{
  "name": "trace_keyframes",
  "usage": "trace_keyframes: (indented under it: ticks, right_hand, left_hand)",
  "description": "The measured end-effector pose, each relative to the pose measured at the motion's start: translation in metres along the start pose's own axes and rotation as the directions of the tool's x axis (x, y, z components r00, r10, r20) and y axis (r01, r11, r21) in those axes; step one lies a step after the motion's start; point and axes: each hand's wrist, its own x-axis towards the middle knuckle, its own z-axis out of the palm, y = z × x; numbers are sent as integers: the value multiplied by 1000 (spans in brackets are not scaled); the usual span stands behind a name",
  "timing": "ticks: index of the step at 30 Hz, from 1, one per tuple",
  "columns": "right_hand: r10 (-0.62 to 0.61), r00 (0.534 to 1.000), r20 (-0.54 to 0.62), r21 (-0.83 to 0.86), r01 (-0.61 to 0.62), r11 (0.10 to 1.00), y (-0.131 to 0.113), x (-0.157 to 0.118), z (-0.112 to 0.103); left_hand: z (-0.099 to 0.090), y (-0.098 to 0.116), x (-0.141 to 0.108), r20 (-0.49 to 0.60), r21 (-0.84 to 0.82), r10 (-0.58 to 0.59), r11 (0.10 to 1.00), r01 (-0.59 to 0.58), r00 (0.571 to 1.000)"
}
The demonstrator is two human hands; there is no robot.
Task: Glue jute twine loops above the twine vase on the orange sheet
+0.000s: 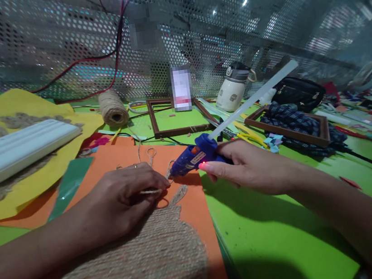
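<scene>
An orange sheet (197,211) lies in front of me, partly covered by a shape of closely laid brown twine (136,260). My left hand (128,195) is closed over the sheet, its fingertips pinching a strand of twine (150,191). In my right hand (241,166) is a blue glue gun (188,159) with a long translucent stick out of its back and a red light by the thumb. The gun's nozzle is right beside my left fingertips, at a small twine loop. Another twine loop (151,153) stands just beyond my left hand.
Behind the sheet are a twine spool (113,108), a brown frame (154,123), a phone (182,89) and a white bottle (230,90). A white device (22,147) rests on yellow paper (27,103) at left. Right: another frame (324,130) on dark checked cloth (286,117).
</scene>
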Motion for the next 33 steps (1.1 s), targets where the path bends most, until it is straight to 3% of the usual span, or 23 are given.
trace_keyframes:
  ticks: [10,19,27,33]
  right_hand:
    - [-38,999,-12,29,38,999,-1,1,1]
    - [-51,998,33,34,50,998,2,0,-3]
    - [-25,999,25,-14,26,1000,4,0,-8]
    - [-37,999,-6,-63,37,997,1,1,-5]
  left_hand:
    - [0,-2,-1,-21,8,-15,1000,15,1000]
    - [-2,4,2,84,-328,-165,927,183,983]
    - [-4,1,3,68,-204,-183,960,193,981]
    - [1,-4,-2,113,-215,-276,931,295,954]
